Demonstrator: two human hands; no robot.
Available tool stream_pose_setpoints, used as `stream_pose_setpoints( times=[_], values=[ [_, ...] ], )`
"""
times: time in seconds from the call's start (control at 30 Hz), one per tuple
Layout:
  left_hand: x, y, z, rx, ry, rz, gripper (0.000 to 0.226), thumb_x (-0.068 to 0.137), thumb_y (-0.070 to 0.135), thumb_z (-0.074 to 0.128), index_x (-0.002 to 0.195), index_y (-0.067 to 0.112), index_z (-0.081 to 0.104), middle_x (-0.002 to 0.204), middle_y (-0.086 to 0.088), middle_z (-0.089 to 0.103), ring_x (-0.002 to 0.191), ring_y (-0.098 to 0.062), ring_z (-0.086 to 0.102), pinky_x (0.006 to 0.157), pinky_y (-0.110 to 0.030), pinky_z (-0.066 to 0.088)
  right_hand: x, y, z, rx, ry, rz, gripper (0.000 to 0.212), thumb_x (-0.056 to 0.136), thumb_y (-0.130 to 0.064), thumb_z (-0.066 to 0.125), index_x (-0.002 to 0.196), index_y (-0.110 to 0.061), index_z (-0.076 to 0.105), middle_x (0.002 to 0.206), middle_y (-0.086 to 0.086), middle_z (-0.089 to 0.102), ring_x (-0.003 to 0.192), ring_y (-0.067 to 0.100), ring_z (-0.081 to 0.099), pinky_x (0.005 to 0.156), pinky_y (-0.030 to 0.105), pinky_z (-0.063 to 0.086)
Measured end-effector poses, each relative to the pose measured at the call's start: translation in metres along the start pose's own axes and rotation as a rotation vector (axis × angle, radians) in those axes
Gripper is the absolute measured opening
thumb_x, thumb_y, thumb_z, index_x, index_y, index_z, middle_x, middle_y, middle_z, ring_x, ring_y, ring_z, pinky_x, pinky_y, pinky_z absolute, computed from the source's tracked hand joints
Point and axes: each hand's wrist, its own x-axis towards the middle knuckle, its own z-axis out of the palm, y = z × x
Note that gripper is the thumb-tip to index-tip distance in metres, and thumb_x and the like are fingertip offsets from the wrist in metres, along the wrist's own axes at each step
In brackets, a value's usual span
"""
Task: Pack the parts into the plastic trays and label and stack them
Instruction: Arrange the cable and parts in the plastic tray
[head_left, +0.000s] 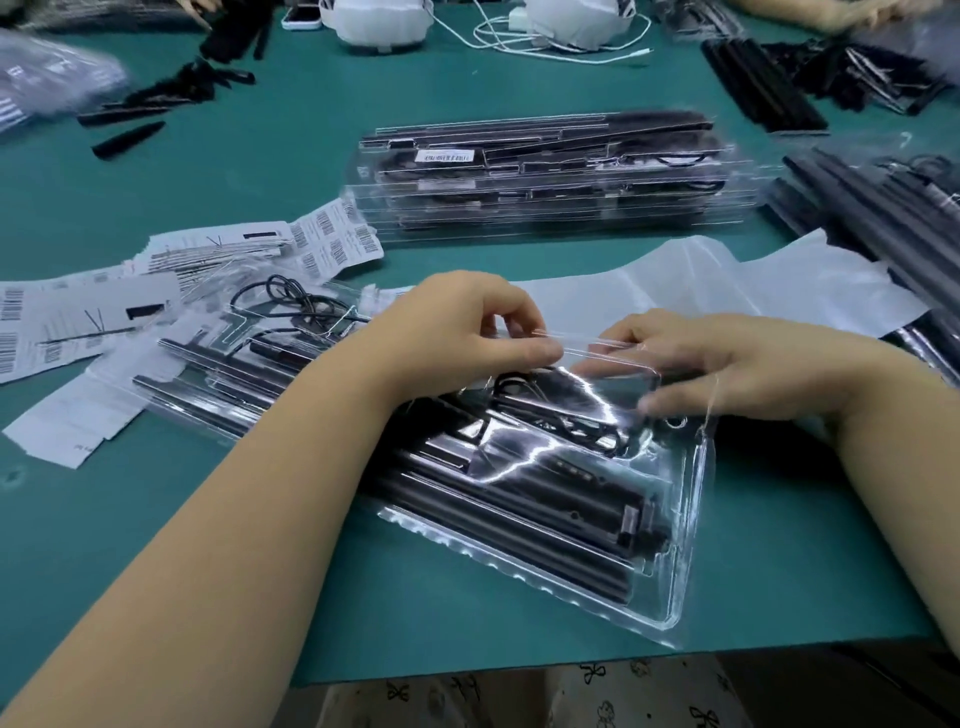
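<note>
A clear plastic tray (670, 587) holding black rods and a coiled black cable lies in front of me on the green table. My left hand (467, 327) pinches the tray's clear lid edge (587, 345) at the far end. My right hand (727, 364) rests on the same far end, fingers stretched over the plastic and partly blurred. A second filled tray (218, 384) lies to the left under my left forearm. A stack of packed trays (545, 176), the top one bearing a white label (445, 155), stands further back.
Barcode label sheets (83, 317) are strewn at the left. A white plastic bag (727, 280) lies behind my hands. Loose black rods (872, 223) pile up at the right, more black parts at the back. White devices with cables (519, 31) sit at the far edge.
</note>
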Motion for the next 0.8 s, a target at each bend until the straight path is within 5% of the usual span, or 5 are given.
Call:
stream_pose_setpoints(
  times=[0.23, 0.37, 0.47, 0.57, 0.8],
  values=[
    [0.001, -0.001, 0.0, -0.01, -0.005, -0.016, 0.016, 0.078, 0.05, 0.068, 0.077, 0.034, 0.066, 0.071, 0.033, 0.058, 0.061, 0.006, 0.053, 0.054, -0.007, 0.036, -0.002, 0.003, -0.005, 0.149, 0.116, -0.04, 0.025, 0.055, -0.025, 0.08, 0.08, -0.023, 0.078, 0.11, -0.014, 0.067, 0.101, 0.007, 0.064, 0.082, 0.012, 0.046],
    [0.001, -0.003, 0.002, -0.032, -0.009, -0.028, 0.019, 0.078, 0.051, 0.068, 0.091, 0.04, 0.061, 0.08, 0.019, 0.062, 0.064, 0.004, 0.052, 0.066, -0.02, 0.045, -0.013, 0.006, -0.016, 0.262, 0.045, -0.027, 0.038, 0.067, -0.009, 0.071, 0.103, -0.02, 0.073, 0.117, -0.005, 0.067, 0.104, 0.01, 0.064, 0.087, 0.017, 0.049],
    [0.003, -0.003, 0.003, 0.04, -0.029, -0.03, 0.018, 0.078, 0.054, 0.066, 0.091, 0.041, 0.066, 0.08, 0.018, 0.06, 0.069, 0.004, 0.053, 0.071, -0.027, 0.048, -0.025, 0.007, -0.027, 0.512, 0.049, 0.067, 0.044, 0.07, -0.02, 0.077, 0.113, -0.021, 0.069, 0.106, 0.01, 0.07, 0.086, 0.021, 0.068, 0.064, 0.028, 0.056],
    [0.003, -0.002, 0.002, 0.082, -0.032, -0.018, 0.02, 0.08, 0.054, 0.063, 0.089, 0.038, 0.071, 0.082, 0.018, 0.059, 0.074, 0.003, 0.054, 0.073, -0.028, 0.049, -0.021, -0.001, -0.022, 0.301, 0.033, 0.191, 0.06, 0.048, -0.056, 0.086, 0.1, -0.03, 0.073, 0.084, 0.011, 0.07, 0.065, 0.016, 0.064, 0.048, 0.023, 0.049],
    [0.003, 0.003, 0.007, 0.216, -0.03, -0.024, 0.012, 0.091, 0.044, 0.052, 0.082, 0.037, 0.056, 0.073, 0.022, 0.055, 0.07, 0.002, 0.052, 0.068, -0.026, 0.04, -0.011, -0.015, -0.008, 0.091, 0.084, 0.316, 0.018, 0.073, -0.032, 0.072, 0.067, -0.015, 0.07, 0.054, 0.0, 0.06, 0.042, 0.009, 0.049, 0.037, 0.019, 0.037]
  ],
)
